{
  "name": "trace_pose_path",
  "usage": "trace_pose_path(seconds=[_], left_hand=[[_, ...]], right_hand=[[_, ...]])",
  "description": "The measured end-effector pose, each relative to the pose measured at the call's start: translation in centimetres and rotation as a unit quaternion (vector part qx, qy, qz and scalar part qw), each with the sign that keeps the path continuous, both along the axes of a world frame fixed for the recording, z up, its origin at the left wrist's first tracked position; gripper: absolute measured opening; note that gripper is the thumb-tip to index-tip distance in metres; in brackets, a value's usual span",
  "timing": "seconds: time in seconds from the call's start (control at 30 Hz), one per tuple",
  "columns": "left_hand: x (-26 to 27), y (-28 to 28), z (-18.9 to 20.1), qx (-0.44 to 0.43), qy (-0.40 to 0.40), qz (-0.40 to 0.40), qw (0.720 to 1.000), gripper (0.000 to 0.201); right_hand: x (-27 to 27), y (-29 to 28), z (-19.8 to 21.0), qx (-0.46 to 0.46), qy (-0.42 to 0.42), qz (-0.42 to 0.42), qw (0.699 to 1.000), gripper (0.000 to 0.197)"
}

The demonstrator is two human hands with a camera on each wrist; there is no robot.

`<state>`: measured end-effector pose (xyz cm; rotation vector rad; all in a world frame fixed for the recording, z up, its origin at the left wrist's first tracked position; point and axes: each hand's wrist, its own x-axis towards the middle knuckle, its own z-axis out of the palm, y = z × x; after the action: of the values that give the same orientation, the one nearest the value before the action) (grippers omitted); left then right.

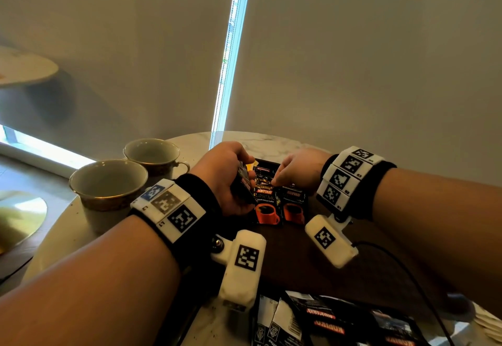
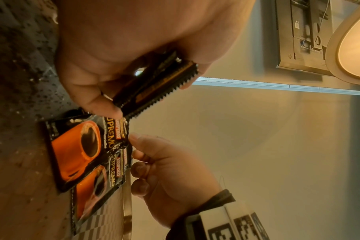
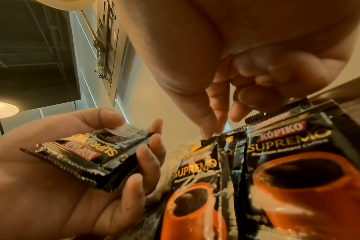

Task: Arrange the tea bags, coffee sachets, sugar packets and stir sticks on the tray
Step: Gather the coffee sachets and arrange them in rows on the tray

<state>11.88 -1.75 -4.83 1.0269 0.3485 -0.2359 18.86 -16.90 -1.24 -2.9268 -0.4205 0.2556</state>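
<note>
My left hand (image 1: 231, 176) grips a small stack of black coffee sachets (image 1: 242, 182), held just above the tray's left side; the stack also shows in the left wrist view (image 2: 158, 86) and the right wrist view (image 3: 93, 155). Two coffee sachets with orange cups lie side by side on the dark brown tray (image 1: 293, 258), a left one (image 1: 267, 208) and a right one (image 1: 294, 205). My right hand (image 1: 277, 181) pinches the top edge of the left sachet (image 3: 195, 178) between thumb and forefinger (image 3: 208, 128). Behind them lie more wrappers, partly hidden by my hands.
Two empty teacups, one nearer (image 1: 108, 182) and one farther (image 1: 153, 153), stand left of the tray on the round marble table (image 1: 271, 140). More coffee sachets (image 1: 326, 321) lie loose at the near edge. A black cable (image 1: 407, 272) runs along the right. White paper items (image 1: 489, 324) lie at the bottom right.
</note>
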Motion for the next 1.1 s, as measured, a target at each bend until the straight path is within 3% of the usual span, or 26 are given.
trace_pose_path(seconds=[0.2, 0.37, 0.43, 0.57, 0.77, 0.97, 1.1], left_hand=[[0.0, 0.0, 0.1, -0.026, -0.031, 0.014, 0.999, 0.033], [0.2, 0.2, -0.2, -0.087, -0.056, 0.041, 0.994, 0.043], [0.3, 0.1, -0.1, -0.109, -0.073, 0.058, 0.990, 0.042], [0.4, -0.1, 0.0, -0.068, -0.082, 0.079, 0.991, 0.038], [0.8, 0.0, -0.4, -0.055, -0.088, 0.095, 0.990, 0.033], [0.7, -0.1, -0.3, -0.064, -0.076, 0.087, 0.991, 0.031], [0.3, -0.3, -0.1, -0.063, -0.076, 0.069, 0.993, 0.026]], right_hand=[[-0.2, -0.3, 0.7, 0.036, 0.003, -0.005, 0.999, 0.026], [-0.9, -1.0, 1.4, 0.188, 0.021, 0.023, 0.982, 0.009], [-1.5, -1.3, 1.8, 0.242, 0.035, 0.068, 0.967, 0.021], [-2.4, -1.7, 1.8, 0.280, 0.022, 0.117, 0.953, 0.037], [-2.8, -2.3, 1.7, 0.271, 0.078, 0.154, 0.947, 0.044], [-2.9, -2.5, 1.6, 0.257, -0.002, 0.156, 0.954, 0.023], [-2.6, -3.0, 1.6, 0.283, 0.014, 0.143, 0.948, 0.021]])
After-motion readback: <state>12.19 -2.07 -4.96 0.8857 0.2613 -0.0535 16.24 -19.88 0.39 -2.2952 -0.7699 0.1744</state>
